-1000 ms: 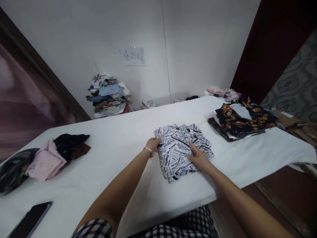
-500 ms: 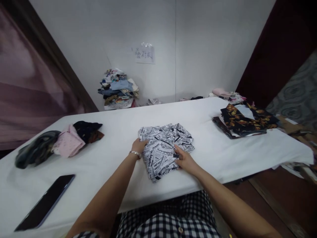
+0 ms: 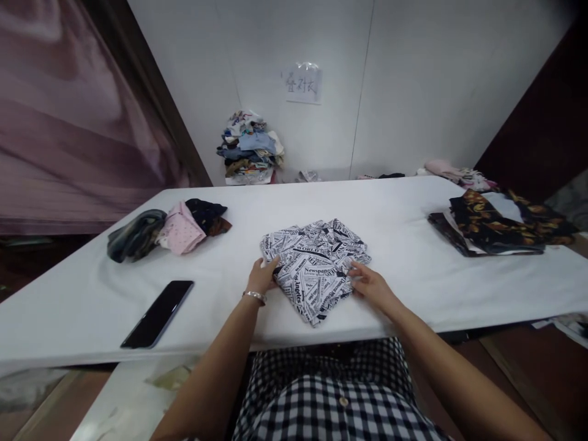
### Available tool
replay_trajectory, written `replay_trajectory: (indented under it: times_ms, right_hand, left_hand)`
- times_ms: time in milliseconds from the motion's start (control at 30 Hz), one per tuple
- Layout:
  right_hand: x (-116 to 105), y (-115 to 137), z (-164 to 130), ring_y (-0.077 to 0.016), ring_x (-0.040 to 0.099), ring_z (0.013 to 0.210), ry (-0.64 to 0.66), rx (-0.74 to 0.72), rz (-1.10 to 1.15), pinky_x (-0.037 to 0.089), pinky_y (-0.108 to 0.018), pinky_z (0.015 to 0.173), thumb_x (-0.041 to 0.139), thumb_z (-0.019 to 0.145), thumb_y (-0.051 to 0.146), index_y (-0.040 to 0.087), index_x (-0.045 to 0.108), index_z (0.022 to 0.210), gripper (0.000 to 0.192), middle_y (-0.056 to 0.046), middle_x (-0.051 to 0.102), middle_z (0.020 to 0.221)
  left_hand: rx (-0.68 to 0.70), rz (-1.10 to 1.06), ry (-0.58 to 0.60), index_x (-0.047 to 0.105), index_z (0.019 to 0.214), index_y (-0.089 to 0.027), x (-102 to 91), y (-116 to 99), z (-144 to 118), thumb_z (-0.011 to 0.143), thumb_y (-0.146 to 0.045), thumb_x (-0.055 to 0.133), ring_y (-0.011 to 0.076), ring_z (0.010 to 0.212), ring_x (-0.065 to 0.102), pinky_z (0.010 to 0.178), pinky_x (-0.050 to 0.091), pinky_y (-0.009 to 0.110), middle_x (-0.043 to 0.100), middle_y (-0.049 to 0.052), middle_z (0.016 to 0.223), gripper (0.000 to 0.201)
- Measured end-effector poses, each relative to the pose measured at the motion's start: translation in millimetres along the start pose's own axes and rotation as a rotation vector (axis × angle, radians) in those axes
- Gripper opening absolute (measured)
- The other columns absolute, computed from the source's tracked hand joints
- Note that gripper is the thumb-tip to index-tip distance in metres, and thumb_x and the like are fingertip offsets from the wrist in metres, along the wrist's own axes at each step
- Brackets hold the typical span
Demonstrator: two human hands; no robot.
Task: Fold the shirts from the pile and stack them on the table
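Note:
A folded shirt (image 3: 316,269) with a black-and-white newspaper print lies on the white-covered table (image 3: 239,214) in front of me. One corner of it points toward my body. My left hand (image 3: 263,275), with a silver bracelet at the wrist, grips the shirt's left edge, thumb on top and the other fingers partly hidden. At the opposite edge, my right hand (image 3: 371,286) pinches the cloth between thumb and fingers.
To the left lie a pink folded garment (image 3: 182,229), dark garments (image 3: 138,236) and a black phone (image 3: 158,315). Folded dark floral clothes (image 3: 496,220) sit at the right. Behind the table rises a clothes pile (image 3: 252,147) beneath a wall sign (image 3: 303,84).
My view has swung left, so the surroundings appear shifted right. The shirt has turned slightly, its near corner now pointing at me, and my right hand has moved to its right edge.

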State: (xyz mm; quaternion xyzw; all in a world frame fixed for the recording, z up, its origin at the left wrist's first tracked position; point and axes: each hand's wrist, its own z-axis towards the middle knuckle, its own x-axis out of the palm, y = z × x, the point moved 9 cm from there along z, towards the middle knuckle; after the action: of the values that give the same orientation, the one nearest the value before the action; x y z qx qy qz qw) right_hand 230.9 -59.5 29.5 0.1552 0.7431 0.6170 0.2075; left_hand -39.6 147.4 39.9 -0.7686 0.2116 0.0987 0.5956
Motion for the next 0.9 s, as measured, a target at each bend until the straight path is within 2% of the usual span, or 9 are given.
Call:
replay_trajectory:
  times_ms: [67,133,333,467,600,667,733,833,900]
  right_hand:
    - [-3.6,0.5,-16.3,-0.0108,0.055,0.066,-0.047,-0.03,-0.021,0.048,-0.024,0.054,0.064,0.069,0.028,0.02,0.052,0.131,0.063,-0.008,0.062,0.111]
    - [1.3,-1.9,-35.3,-0.0121,0.056,0.068,-0.064,-0.049,-0.035,0.049,-0.025,0.054,0.064,0.071,0.033,0.02,0.051,0.132,0.063,-0.007,0.062,0.109]
    - [25.6,-12.1,-67.3,-0.0145,0.059,0.072,-0.059,0.008,-0.016,0.05,-0.024,0.05,0.063,0.075,0.042,0.024,0.038,0.141,0.073,-0.006,0.06,0.108]
    - [26.5,-8.7,-65.7,-0.0166,0.061,0.072,-0.072,0.075,0.0,0.049,-0.024,0.044,0.065,0.073,0.042,0.025,0.026,0.148,0.086,-0.007,0.061,0.105]
    - [35.7,-10.9,-65.9,-0.0196,0.066,0.08,0.019,0.172,0.137,0.055,-0.028,0.053,0.068,0.072,0.037,0.027,0.014,0.151,0.096,-0.009,0.061,0.11]
    - [28.9,-12.2,-65.2,-0.0227,0.066,0.09,-0.018,0.19,0.174,0.057,-0.03,0.058,0.069,0.073,0.036,0.028,0.01,0.152,0.099,-0.012,0.059,0.119]
    - [13.1,-12.5,-63.2,-0.0257,0.064,0.099,-0.103,0.187,0.183,0.058,-0.032,0.062,0.07,0.074,0.036,0.029,0.007,0.152,0.101,-0.015,0.055,0.128]
    - [-8.6,-14.0,-61.3,-0.0281,0.063,0.107,-0.188,0.197,0.221,0.06,-0.036,0.069,0.071,0.076,0.035,0.03,0.006,0.152,0.101,-0.018,0.05,0.136]
    - [-15.1,-16.0,-61.2,-0.0287,0.062,0.109,-0.203,0.21,0.252,0.06,-0.038,0.073,0.071,0.076,0.036,0.029,0.008,0.152,0.099,-0.018,0.048,0.138]
  left_hand:
    - [-0.082,-0.197,0.099,0.022,0.146,-0.011,6.4,11.2,-14.7,0.079,-0.041,0.067,0.021,0.083,0.069,0.065,0.058,0.033,0.062,0.021,0.121,0.086]
    - [-0.134,-0.348,0.179,0.016,0.148,-0.015,13.9,19.4,-32.7,0.075,-0.034,0.072,0.0201,0.081,0.069,0.063,0.058,0.033,0.062,0.02,0.121,0.094]
    - [-0.154,-0.373,0.36,0.044,0.129,-0.024,45.2,26.7,-73.7,0.068,-0.031,0.078,0.0155,0.062,0.067,0.058,0.058,0.033,0.069,0.01,0.108,0.07]
    - [-0.195,-0.477,0.427,0.048,0.12,-0.023,61.2,22.9,-81.6,0.069,-0.031,0.077,0.0181,0.068,0.069,0.061,0.059,0.036,0.066,0.011,0.117,0.059]
    - [-0.207,-0.565,0.407,0.051,0.117,-0.023,66.7,21.5,-84.4,0.072,-0.03,0.074,0.0165,0.072,0.069,0.063,0.058,0.032,0.065,0.012,0.121,0.052]
    - [-0.185,-0.559,0.37,0.05,0.118,-0.024,63.8,23.6,-84.3,0.072,-0.031,0.074,0.0163,0.073,0.069,0.062,0.057,0.031,0.066,0.011,0.118,0.052]
    - [-0.155,-0.449,0.391,0.05,0.118,-0.025,59.6,26.7,-83.4,0.071,-0.035,0.074,0.0166,0.068,0.068,0.058,0.056,0.029,0.07,0.008,0.107,0.054]
    - [-0.003,-0.018,0.491,0.061,0.103,-0.023,44.2,22.7,-73.4,0.071,-0.047,0.071,0.0166,0.051,0.062,0.049,0.049,0.027,0.07,0.002,0.07,0.042]
    - [0.183,0.28,0.415,0.066,0.09,-0.022,19.7,5.7,-54.5,0.074,-0.053,0.065,0.0182,0.052,0.061,0.052,0.048,0.028,0.065,0.001,0.061,0.034]
